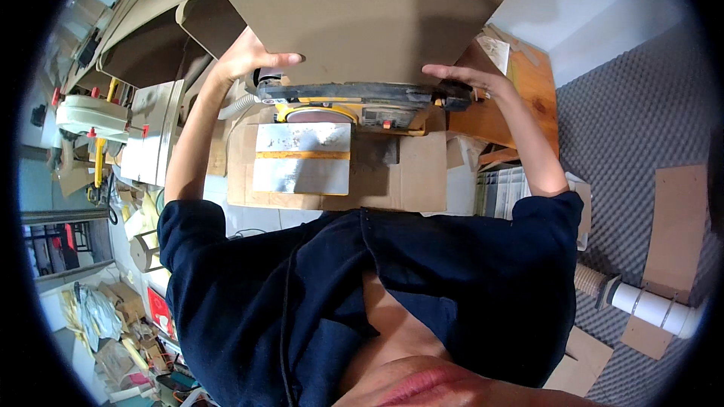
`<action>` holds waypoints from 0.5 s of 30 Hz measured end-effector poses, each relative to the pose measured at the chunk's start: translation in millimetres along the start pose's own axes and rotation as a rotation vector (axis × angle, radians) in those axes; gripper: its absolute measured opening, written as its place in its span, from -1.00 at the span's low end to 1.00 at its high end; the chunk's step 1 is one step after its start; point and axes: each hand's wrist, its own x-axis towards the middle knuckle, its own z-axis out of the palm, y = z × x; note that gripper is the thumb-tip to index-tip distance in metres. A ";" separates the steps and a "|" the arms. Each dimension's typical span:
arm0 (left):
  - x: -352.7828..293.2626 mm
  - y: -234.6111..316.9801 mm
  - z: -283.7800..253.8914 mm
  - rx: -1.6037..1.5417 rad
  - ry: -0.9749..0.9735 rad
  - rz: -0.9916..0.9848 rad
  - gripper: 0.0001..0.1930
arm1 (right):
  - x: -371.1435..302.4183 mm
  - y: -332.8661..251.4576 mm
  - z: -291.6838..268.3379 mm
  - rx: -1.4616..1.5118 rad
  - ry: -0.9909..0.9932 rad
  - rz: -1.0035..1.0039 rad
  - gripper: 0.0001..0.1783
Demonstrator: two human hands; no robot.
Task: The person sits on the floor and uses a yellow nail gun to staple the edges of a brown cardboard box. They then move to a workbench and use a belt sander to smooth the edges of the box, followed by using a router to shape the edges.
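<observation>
A large flat tan board (362, 15), which looks like fibreboard, stands raised at the top of the view. My left hand (256, 59) grips its left side, thumb lying on the near face and the other fingers hidden behind. On the opposite side my right hand (469, 77) holds it near the lower right corner, its thumb against the face. Just below the board's lower edge is a yellow and black belt and disc sander (354, 96). Its dusty metal table (302, 177), crossed by an orange strip, sits nearer to me. Whether board and sander touch, I cannot tell.
Cardboard (422, 181) lies under the sander. More large panels (151, 49) lean at the left, beside a white and yellow machine (94, 117). An orange-brown wooden table (528, 98) stands at right. Near the textured grey wall runs a white duct pipe (652, 309).
</observation>
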 end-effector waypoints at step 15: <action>22.2 -48.3 2.9 0.220 0.098 0.137 -0.25 | 17.2 25.1 1.2 -0.450 -0.156 0.262 -0.09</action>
